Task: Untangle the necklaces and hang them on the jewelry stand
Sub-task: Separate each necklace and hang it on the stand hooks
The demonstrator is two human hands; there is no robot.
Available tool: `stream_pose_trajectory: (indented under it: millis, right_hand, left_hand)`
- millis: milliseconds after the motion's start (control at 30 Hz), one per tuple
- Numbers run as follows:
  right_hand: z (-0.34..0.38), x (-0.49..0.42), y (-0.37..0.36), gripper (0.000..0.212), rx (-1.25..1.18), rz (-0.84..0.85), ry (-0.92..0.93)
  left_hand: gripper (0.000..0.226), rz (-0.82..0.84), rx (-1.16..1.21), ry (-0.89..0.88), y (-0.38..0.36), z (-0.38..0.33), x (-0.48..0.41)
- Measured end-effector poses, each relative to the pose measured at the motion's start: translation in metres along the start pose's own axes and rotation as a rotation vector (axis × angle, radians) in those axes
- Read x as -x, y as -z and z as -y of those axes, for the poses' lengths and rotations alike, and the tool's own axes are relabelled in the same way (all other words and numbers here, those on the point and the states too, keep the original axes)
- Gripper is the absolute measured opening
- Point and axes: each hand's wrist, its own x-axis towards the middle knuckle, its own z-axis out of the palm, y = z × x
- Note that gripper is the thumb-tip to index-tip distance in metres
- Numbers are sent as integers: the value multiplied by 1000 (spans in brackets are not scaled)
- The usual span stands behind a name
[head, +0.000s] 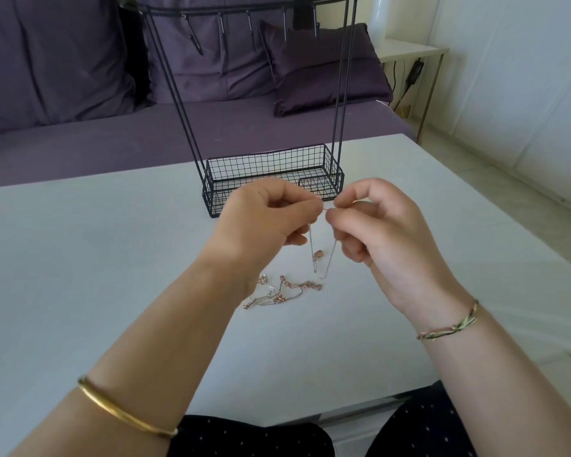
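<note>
A thin silver necklace [312,249] with a small rose-gold pendant hangs between my two hands, above the white table [96,258]. My left hand [264,219] pinches one end of it and my right hand [370,222] pinches the other end, fingertips almost touching. Below them a tangle of rose-gold and silver chains [281,291] lies on the table. The black wire jewelry stand [271,179] rises just behind my hands, with a basket base and a top bar of bare hooks [221,24].
A purple sofa [112,133] with cushions runs behind the table. A small white side table [409,51] with a cable stands at the back right. My lap in dark dotted fabric shows at the near table edge.
</note>
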Motion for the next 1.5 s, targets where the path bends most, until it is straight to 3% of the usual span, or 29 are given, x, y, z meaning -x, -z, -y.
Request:
stream_pose_trajectory:
  millis: [167,367,567,800,1000,1233,1500]
  right_hand:
    - [-2,2,1,13,148,15,243]
    - [-4,-1,0,12,245,-80,361]
    - [-7,-3,1,5,168,-65,279]
    - [-5,-2,-3,9,309,-112,342]
    - [-7,-1,-6,8,499,-149,519]
    - [-7,-1,-8,7,605,-142,614]
    - [-10,-3,-9,8,762,-147,751]
  left_hand:
    - [7,75,238,194,2,-1,0]
    - [13,158,353,287,3,-3,0]
    - [8,-56,-28,38,2,-1,0]
    - [14,-110,-259,-129,-3,-6,6]
    - [16,-66,-159,-60,-2,-6,4]
    - [16,-4,134,134,1,-6,2]
    - [21,16,190,145,1,-7,1]
